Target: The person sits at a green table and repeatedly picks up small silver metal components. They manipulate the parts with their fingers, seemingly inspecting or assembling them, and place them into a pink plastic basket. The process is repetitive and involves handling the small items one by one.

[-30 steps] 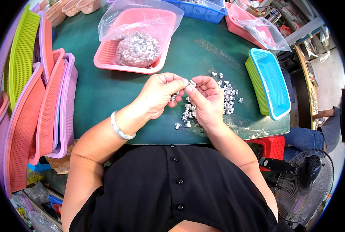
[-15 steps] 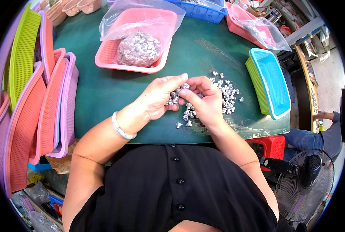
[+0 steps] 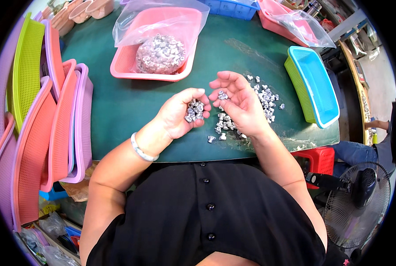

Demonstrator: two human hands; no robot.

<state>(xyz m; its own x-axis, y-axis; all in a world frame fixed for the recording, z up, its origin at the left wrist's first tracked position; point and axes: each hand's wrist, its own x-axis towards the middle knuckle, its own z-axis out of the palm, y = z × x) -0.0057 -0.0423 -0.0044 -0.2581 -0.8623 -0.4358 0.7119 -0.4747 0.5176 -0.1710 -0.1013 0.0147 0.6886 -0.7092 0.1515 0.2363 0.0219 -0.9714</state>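
My left hand (image 3: 173,116), palm up with fingers curled, cradles a handful of small silvery metal fittings (image 3: 194,111). Apart from it on the right, my right hand (image 3: 246,111) has one such metal fitting (image 3: 222,95) between thumb and curled fingers. Beside and partly behind that hand, a loose pile of the same metal fittings (image 3: 268,98) lies on the green tabletop (image 3: 131,104); my right hand hides some of them. Farther back, a clear plastic bag (image 3: 161,54) full of fittings rests in a pink basket (image 3: 151,75).
A green basket with a blue rim (image 3: 315,88) stands at the table's right. Stacked colourful baskets (image 3: 33,146) line the left edge. A blue crate (image 3: 229,9) and another pink basket (image 3: 280,24) sit at the back. Lower right are a red stool (image 3: 317,159), a fan (image 3: 362,195) and a seated person (image 3: 362,153).
My hands were together over the fittings; now they are apart. The right hand has moved right and turned its palm more upward, showing one fitting in its fingers. The view has shifted slightly.
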